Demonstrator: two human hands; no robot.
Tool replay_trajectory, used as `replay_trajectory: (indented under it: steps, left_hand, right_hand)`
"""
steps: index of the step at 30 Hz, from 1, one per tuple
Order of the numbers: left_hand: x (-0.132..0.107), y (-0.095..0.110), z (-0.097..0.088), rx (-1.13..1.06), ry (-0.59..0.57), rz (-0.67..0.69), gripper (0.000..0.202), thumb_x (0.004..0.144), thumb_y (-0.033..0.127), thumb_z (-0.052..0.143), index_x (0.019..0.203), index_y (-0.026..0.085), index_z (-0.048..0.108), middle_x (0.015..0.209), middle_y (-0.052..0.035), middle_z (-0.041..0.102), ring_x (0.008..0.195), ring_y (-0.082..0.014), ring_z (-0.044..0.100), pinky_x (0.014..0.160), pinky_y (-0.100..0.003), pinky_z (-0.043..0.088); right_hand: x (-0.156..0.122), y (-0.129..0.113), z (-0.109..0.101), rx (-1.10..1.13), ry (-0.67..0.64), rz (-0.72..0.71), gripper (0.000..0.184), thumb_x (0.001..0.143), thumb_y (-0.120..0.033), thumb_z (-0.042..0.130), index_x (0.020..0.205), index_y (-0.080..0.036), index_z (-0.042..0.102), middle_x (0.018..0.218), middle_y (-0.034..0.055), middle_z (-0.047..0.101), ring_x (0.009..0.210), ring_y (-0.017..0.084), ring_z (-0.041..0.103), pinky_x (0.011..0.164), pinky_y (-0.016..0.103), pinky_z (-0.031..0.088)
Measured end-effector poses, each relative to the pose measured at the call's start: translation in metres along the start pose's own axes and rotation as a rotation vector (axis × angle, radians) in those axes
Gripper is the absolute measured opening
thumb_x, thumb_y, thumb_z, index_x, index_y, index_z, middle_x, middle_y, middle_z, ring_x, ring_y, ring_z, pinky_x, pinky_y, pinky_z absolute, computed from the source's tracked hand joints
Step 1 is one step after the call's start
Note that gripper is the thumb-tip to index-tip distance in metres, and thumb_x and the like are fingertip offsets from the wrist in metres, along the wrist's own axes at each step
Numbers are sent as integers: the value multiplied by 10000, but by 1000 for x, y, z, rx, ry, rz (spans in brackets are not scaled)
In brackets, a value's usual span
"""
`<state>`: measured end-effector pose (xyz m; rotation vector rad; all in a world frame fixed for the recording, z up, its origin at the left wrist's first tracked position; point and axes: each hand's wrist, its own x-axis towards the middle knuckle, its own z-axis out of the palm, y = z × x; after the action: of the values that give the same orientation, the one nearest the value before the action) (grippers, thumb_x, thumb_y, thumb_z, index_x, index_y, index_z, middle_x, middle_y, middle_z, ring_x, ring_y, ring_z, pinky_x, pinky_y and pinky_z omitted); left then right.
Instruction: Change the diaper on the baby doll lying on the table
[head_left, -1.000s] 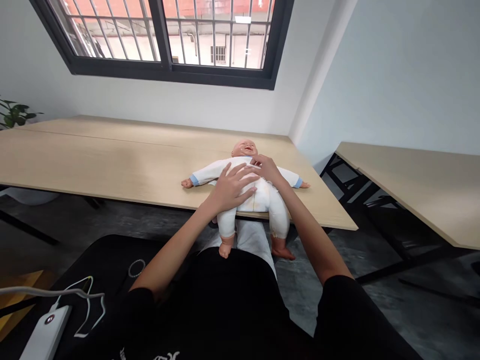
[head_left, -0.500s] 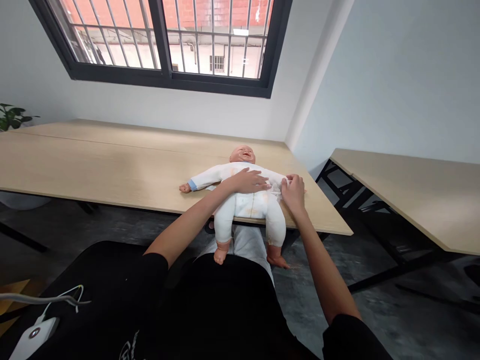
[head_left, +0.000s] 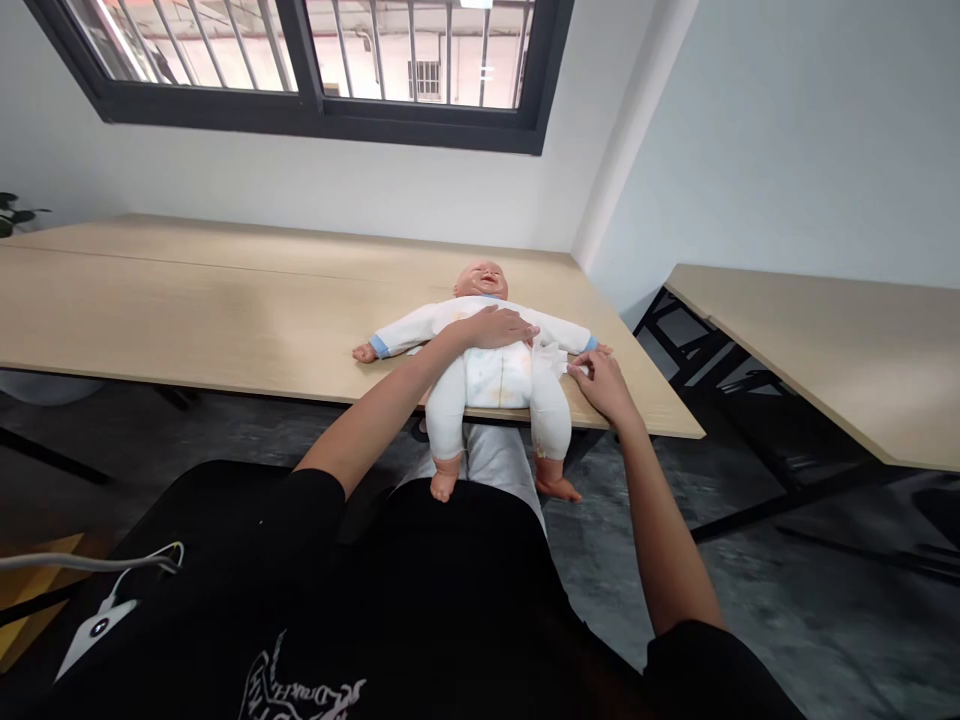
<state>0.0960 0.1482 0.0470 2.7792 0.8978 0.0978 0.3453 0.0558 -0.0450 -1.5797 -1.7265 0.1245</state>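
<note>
A baby doll point(head_left: 411, 325) in a white top with blue cuffs lies on its back, its legs hanging over the table's front edge. Around its hips is a white diaper point(head_left: 496, 380). My left hand point(head_left: 499, 328) rests across the doll's belly at the diaper's upper edge, palm down with its fingers stretched out. Beside the doll's hip, on the right, my right hand point(head_left: 604, 386) pinches the end of the diaper's side wing point(head_left: 551, 357), which is pulled out sideways. The fingertips of that hand partly cover the wing's end.
The doll lies on a light wooden table point(head_left: 247, 300) below a barred window point(head_left: 420, 55). Across a gap on the right stands another table point(head_left: 817, 350). At the lower left are a white device point(head_left: 94, 632) and its cable. A plant point(head_left: 15, 215) shows at the far left.
My right hand has moved outward from the doll's hip, drawing the diaper's side wing out to the right. My left hand stays on the belly, its fingers closer together. The view has tilted down.
</note>
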Motion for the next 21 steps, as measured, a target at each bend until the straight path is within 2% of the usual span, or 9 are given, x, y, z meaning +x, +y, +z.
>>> replay_trajectory:
  steps: [3,6,8,10,13,16,18,21]
  left_hand:
    - [2,-2,1,-10,5,-12,480,1029,464,278,1305,319,642,1530,-4,515,1456,-256,380,1237,-504,175]
    - [4,-4,0,-43,2,7,439,1001,427,326,1190,321,708,1478,34,572,1409,-242,439,1217,-445,227]
    - [5,-4,1,-78,19,13,416,980,397,353,1101,305,741,1428,43,616,1366,-235,484,1194,-408,261]
    - [4,-4,1,-118,56,1,384,955,373,385,1035,287,751,1357,41,666,1302,-233,536,1163,-386,296]
    - [4,-3,2,-152,105,-30,317,914,332,438,949,247,742,1153,19,747,1153,-228,617,1088,-354,361]
    - [4,-5,3,-149,154,-91,276,894,296,461,885,197,719,985,-38,753,992,-233,659,948,-328,443]
    - [4,-9,4,-144,182,-121,262,881,262,464,914,188,712,982,-55,745,961,-231,662,875,-315,466]
    - [3,-15,6,-174,217,-88,303,854,216,475,1035,196,717,1035,-40,745,990,-217,659,871,-303,474]
  right_hand:
    - [-1,-6,-1,173,60,69,251,801,-441,598,863,-205,536,930,92,647,879,251,589,851,425,491]
    - [4,-18,-1,454,191,164,444,669,-521,723,898,-213,499,847,38,609,772,194,583,735,344,508]
    - [13,-33,-1,594,256,180,543,596,-528,781,922,-213,482,805,9,585,740,177,593,717,327,517]
    - [23,-52,0,654,244,164,580,586,-509,798,965,-210,476,781,-7,580,732,179,618,723,337,533]
    - [38,-86,4,605,138,125,530,644,-443,764,1023,-210,476,759,-14,603,729,196,642,710,349,542]
    - [45,-115,12,437,92,77,407,689,-313,721,1023,-196,519,765,5,637,760,215,658,736,356,528]
    - [44,-129,16,336,106,55,337,706,-243,697,1003,-190,548,772,16,647,787,227,665,765,361,518]
    - [39,-140,20,281,124,51,272,745,-222,683,985,-189,559,794,31,663,804,236,670,782,364,512]
